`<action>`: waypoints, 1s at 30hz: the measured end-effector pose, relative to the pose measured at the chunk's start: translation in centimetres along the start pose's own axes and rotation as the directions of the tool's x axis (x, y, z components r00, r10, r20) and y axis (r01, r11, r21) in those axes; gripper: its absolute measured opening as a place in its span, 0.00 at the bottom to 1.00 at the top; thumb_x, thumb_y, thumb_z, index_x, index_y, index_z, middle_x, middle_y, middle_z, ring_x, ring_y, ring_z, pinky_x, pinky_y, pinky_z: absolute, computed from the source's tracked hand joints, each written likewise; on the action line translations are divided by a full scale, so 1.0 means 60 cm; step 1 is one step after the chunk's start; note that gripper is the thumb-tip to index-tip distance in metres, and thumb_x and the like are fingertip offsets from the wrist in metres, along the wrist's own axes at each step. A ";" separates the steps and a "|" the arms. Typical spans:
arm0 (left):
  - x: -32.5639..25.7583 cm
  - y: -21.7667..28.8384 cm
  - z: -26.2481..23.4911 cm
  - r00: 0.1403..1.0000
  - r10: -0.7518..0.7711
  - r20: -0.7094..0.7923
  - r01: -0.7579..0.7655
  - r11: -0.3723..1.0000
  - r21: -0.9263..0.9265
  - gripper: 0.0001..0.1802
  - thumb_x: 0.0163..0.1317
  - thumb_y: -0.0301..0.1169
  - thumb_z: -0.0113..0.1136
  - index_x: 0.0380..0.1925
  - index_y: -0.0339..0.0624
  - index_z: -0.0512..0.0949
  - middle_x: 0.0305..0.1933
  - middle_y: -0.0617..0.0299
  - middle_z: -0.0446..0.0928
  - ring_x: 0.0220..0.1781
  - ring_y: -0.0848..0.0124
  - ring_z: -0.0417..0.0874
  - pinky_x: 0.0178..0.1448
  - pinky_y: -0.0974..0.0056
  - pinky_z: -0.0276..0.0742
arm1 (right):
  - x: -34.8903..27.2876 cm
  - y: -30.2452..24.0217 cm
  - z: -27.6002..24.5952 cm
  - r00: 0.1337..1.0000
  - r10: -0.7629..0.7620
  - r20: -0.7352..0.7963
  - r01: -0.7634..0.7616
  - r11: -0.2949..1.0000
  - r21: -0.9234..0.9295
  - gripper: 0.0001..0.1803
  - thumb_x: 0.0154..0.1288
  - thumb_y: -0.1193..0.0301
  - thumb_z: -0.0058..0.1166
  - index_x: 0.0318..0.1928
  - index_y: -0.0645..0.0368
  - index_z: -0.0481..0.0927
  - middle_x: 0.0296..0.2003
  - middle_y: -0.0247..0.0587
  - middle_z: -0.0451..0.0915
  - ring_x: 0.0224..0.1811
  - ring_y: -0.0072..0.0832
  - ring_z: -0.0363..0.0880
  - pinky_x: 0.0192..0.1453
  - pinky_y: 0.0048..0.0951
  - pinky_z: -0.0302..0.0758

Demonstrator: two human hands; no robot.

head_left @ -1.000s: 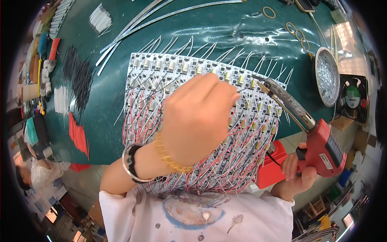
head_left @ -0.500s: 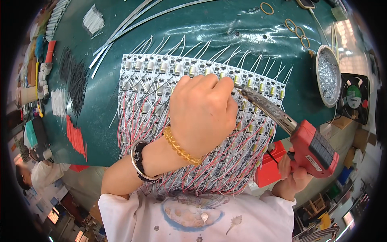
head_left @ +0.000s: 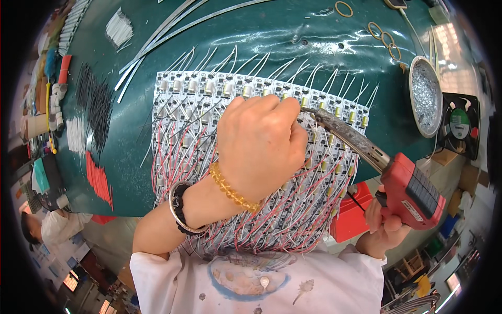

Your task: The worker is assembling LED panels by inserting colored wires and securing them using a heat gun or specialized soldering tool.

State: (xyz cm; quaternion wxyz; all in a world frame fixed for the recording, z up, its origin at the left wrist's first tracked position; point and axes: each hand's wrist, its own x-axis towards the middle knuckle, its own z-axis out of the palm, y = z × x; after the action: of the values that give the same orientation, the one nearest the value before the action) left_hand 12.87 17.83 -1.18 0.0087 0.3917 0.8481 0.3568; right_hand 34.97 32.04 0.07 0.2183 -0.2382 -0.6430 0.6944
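Observation:
My left hand (head_left: 261,141) is closed over the upper middle of a panel of white circuit boards (head_left: 337,112). Its fingertips are hidden beneath it, and so is anything they pinch. At lower right my right hand (head_left: 384,227) grips the red handle of a soldering gun (head_left: 408,191). The iron's long metal barrel points up and left, and its thin bent tip reaches the knuckles of my left hand. Red, white and dark wires (head_left: 282,217) cover the lower part of the panel in a tangle. Pale wire ends stick out past its far edge.
The panel lies on a green table mat (head_left: 261,34). Bundles of black wires (head_left: 97,104) and red wires (head_left: 97,178) lie left. A bowl of silvery solder bits (head_left: 425,97) and a small fan (head_left: 460,125) stand right. Another person (head_left: 57,227) is at far lower left.
The soldering gun and my right hand have shifted slightly right. The tip now shows more plainly beside my left hand, which has moved slightly left.

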 end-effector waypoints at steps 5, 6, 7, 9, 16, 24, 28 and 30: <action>0.000 0.000 0.000 1.000 -0.003 -0.005 0.003 1.000 0.014 0.09 0.41 0.23 0.59 0.12 0.41 0.68 0.13 0.62 0.66 0.15 0.64 0.67 0.25 0.61 0.59 | -0.008 0.002 -0.001 0.997 0.017 -0.079 -0.029 0.989 -0.146 0.41 0.52 0.44 0.61 0.46 0.74 0.70 0.09 0.30 0.67 0.07 0.16 0.61 0.13 0.18 0.55; -0.001 -0.001 0.000 1.000 -0.004 -0.005 0.004 1.000 0.017 0.09 0.41 0.23 0.59 0.12 0.41 0.67 0.13 0.62 0.66 0.15 0.64 0.67 0.25 0.61 0.59 | -0.009 0.001 0.001 0.994 0.021 -0.108 -0.041 0.982 -0.182 0.41 0.52 0.44 0.61 0.46 0.74 0.70 0.09 0.30 0.67 0.07 0.16 0.61 0.13 0.18 0.55; -0.001 -0.001 0.000 1.000 -0.004 -0.005 0.005 1.000 0.017 0.09 0.41 0.23 0.58 0.12 0.41 0.67 0.13 0.62 0.66 0.15 0.64 0.67 0.25 0.61 0.59 | -0.013 0.011 -0.006 0.994 -0.004 -0.113 -0.016 0.984 -0.179 0.41 0.52 0.44 0.61 0.46 0.74 0.70 0.10 0.30 0.67 0.08 0.16 0.61 0.13 0.18 0.55; -0.001 -0.002 0.001 1.000 -0.005 -0.004 0.005 1.000 0.016 0.09 0.41 0.23 0.58 0.12 0.41 0.68 0.12 0.62 0.66 0.15 0.64 0.67 0.25 0.61 0.59 | -0.014 0.016 -0.014 0.992 -0.049 -0.118 0.023 0.978 -0.207 0.41 0.51 0.44 0.61 0.47 0.74 0.70 0.10 0.31 0.68 0.08 0.16 0.61 0.13 0.18 0.56; 0.000 -0.002 0.001 1.000 -0.010 -0.008 0.011 1.000 0.008 0.09 0.41 0.23 0.58 0.12 0.41 0.68 0.12 0.62 0.67 0.15 0.64 0.68 0.25 0.61 0.60 | -0.003 -0.007 -0.011 0.999 0.025 -0.040 -0.031 0.989 -0.145 0.41 0.54 0.47 0.61 0.52 0.73 0.67 0.12 0.31 0.68 0.09 0.18 0.63 0.15 0.20 0.60; 0.001 -0.002 -0.001 1.000 -0.005 0.000 0.005 1.000 0.023 0.08 0.42 0.23 0.58 0.12 0.41 0.69 0.13 0.61 0.68 0.16 0.63 0.69 0.25 0.60 0.63 | -0.008 0.005 -0.004 0.996 -0.056 -0.069 0.045 0.989 -0.140 0.40 0.57 0.49 0.59 0.55 0.73 0.65 0.13 0.31 0.68 0.11 0.18 0.64 0.23 0.25 0.66; -0.001 -0.003 -0.006 1.000 -0.015 -0.004 0.015 1.000 0.015 0.08 0.43 0.23 0.58 0.12 0.41 0.69 0.14 0.61 0.70 0.17 0.62 0.70 0.26 0.59 0.65 | -0.017 0.022 0.010 0.985 -0.147 -0.088 0.131 0.977 -0.166 0.39 0.59 0.51 0.58 0.56 0.73 0.64 0.13 0.32 0.68 0.12 0.19 0.65 0.27 0.27 0.69; -0.004 -0.005 -0.006 1.000 -0.003 -0.015 0.003 1.000 0.012 0.07 0.43 0.24 0.58 0.12 0.40 0.69 0.14 0.60 0.70 0.17 0.61 0.71 0.26 0.59 0.66 | -0.024 0.041 0.019 0.971 -0.221 -0.090 0.199 0.958 -0.208 0.39 0.60 0.51 0.57 0.57 0.74 0.63 0.14 0.32 0.68 0.13 0.19 0.66 0.29 0.29 0.71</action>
State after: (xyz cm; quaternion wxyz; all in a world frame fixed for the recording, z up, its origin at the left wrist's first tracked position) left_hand 12.73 17.30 -1.18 0.0004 0.3877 0.8509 0.3545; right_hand 35.44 30.06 -2.22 0.3019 -0.2275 -0.7172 0.5854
